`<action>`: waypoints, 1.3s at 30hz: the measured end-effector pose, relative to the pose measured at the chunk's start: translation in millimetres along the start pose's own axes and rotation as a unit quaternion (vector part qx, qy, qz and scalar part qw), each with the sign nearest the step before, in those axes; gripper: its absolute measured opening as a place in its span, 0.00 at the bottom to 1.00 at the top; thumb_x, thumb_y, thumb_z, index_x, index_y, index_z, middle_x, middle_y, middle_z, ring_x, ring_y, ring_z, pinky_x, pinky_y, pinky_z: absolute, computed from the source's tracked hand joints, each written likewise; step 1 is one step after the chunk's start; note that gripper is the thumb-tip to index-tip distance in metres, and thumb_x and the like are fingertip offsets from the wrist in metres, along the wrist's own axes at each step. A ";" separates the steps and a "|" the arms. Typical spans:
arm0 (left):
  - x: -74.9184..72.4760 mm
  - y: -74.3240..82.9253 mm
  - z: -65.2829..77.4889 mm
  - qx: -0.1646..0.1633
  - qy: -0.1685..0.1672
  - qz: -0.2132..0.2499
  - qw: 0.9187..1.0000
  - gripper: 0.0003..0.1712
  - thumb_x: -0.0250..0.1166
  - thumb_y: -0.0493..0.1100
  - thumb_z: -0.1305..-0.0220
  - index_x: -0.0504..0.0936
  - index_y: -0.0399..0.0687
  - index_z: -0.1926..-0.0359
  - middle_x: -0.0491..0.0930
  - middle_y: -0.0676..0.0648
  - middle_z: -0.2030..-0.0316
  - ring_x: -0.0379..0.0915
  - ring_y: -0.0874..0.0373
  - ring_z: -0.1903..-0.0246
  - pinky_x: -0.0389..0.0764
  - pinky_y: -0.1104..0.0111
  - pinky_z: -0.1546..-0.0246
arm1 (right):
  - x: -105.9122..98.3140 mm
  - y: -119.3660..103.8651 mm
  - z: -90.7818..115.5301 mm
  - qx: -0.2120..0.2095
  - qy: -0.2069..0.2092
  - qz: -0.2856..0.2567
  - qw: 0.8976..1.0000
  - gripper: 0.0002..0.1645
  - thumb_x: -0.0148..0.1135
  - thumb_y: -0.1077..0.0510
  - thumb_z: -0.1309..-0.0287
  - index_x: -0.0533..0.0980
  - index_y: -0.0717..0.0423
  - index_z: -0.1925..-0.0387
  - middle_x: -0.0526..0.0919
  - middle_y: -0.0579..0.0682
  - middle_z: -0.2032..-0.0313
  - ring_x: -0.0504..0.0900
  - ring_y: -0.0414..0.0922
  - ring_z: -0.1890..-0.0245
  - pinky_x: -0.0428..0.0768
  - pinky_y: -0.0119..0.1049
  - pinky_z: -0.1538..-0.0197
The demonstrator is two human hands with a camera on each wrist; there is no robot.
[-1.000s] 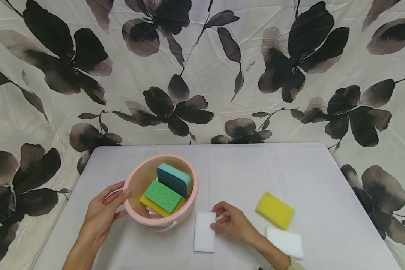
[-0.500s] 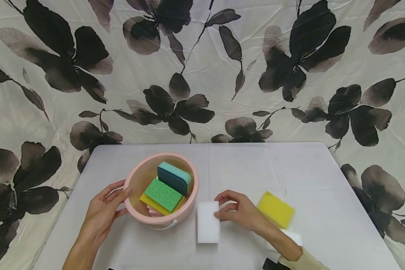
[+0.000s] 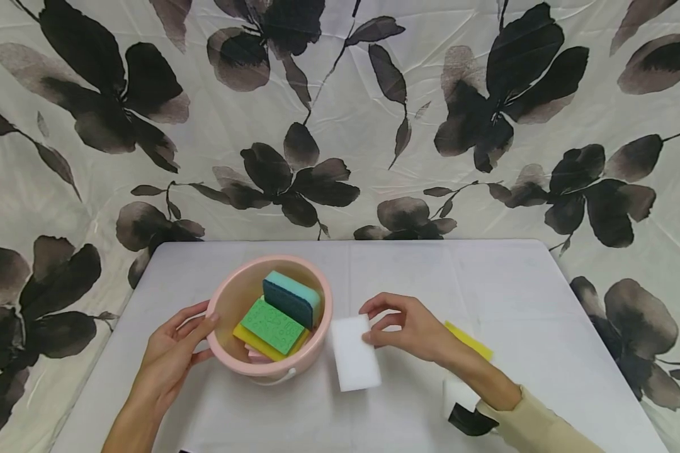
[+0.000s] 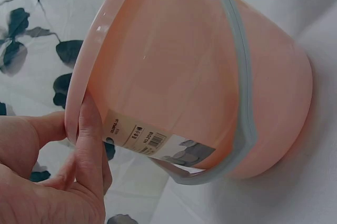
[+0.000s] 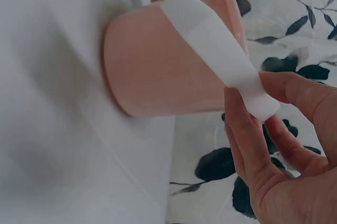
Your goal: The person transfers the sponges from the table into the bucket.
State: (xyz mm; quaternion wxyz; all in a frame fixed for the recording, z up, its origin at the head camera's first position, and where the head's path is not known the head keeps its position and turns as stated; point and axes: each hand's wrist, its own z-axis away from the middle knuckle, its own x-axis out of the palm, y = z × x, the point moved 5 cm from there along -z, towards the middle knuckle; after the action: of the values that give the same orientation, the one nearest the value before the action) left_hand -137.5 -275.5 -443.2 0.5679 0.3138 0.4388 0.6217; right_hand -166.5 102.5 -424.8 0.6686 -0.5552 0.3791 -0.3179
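Note:
A pink bucket [image 3: 240, 292] stands on the table, and my left hand [image 3: 170, 358] pinches its rim between thumb and fingers. Inside it a green sponge [image 3: 271, 325] lies over a yellow one [image 3: 241, 334], with a pink piece [image 3: 257, 357] partly hidden below. A blue sponge [image 3: 292, 301] with a dark side leans upright behind them. To the right of the bucket, my right hand [image 3: 413, 330] pinches a white sponge block [image 3: 356, 357] by its upper end. The right wrist view has this white block [image 5: 216, 40] tilted in the air, overlapping the bucket wall [image 5: 152, 66].
Another yellow sponge [image 3: 473, 341] and a second white block [image 3: 458, 393] lie on the white table [image 3: 566, 377], both partly behind my right forearm. The bucket's grey handle [image 4: 243, 77] hangs down its side. A flowered cloth [image 3: 396, 214] hangs behind the table.
The right hand has lifted the white block from the table, moving it up and slightly right, and it is now tilted. The left hand and the bucket have stayed in place.

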 end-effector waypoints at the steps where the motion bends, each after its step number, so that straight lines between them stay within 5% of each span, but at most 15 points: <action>1: -0.4 -0.1 0.0 0.000 0.000 0.001 1.000 0.44 0.72 0.58 0.36 0.64 0.49 0.26 0.80 0.62 0.51 0.80 0.68 0.55 0.87 0.68 0.56 | -1.1 -2.9 -0.7 -0.001 -0.002 0.008 1.000 0.24 0.77 0.63 0.45 0.80 0.57 0.47 0.81 0.56 0.50 0.87 0.51 0.58 0.88 0.41 0.54; 9: -1.0 -0.4 -0.1 0.000 0.001 0.003 1.000 0.44 0.72 0.58 0.36 0.65 0.49 0.26 0.80 0.62 0.50 0.80 0.68 0.56 0.87 0.68 0.56 | -7.2 -20.4 -3.4 0.006 -0.015 0.034 0.999 0.23 0.77 0.61 0.44 0.80 0.56 0.47 0.81 0.56 0.52 0.87 0.51 0.60 0.87 0.41 0.55; 21: -0.4 0.2 1.8 -0.002 0.011 -0.006 1.000 0.45 0.73 0.59 0.37 0.65 0.49 0.26 0.80 0.59 0.48 0.81 0.68 0.57 0.87 0.68 0.56 | -2.3 -61.4 -23.5 -0.051 -0.035 0.064 0.996 0.25 0.75 0.62 0.42 0.79 0.59 0.44 0.81 0.56 0.49 0.88 0.50 0.58 0.88 0.43 0.52; 39: -4.3 -2.1 3.2 0.003 0.003 -0.011 1.000 0.47 0.73 0.60 0.38 0.64 0.49 0.25 0.80 0.59 0.48 0.80 0.68 0.57 0.87 0.68 0.56 | 35.6 -89.5 -67.9 -0.106 -0.059 0.080 0.989 0.24 0.75 0.66 0.43 0.80 0.60 0.44 0.82 0.54 0.50 0.87 0.46 0.57 0.86 0.38 0.50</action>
State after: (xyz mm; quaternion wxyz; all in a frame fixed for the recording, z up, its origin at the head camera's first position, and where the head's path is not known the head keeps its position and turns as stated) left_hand -133.1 -279.2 -443.3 0.5725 0.3084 0.4459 0.6151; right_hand -207.1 22.1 -348.9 0.6503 -0.6086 0.4138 -0.1884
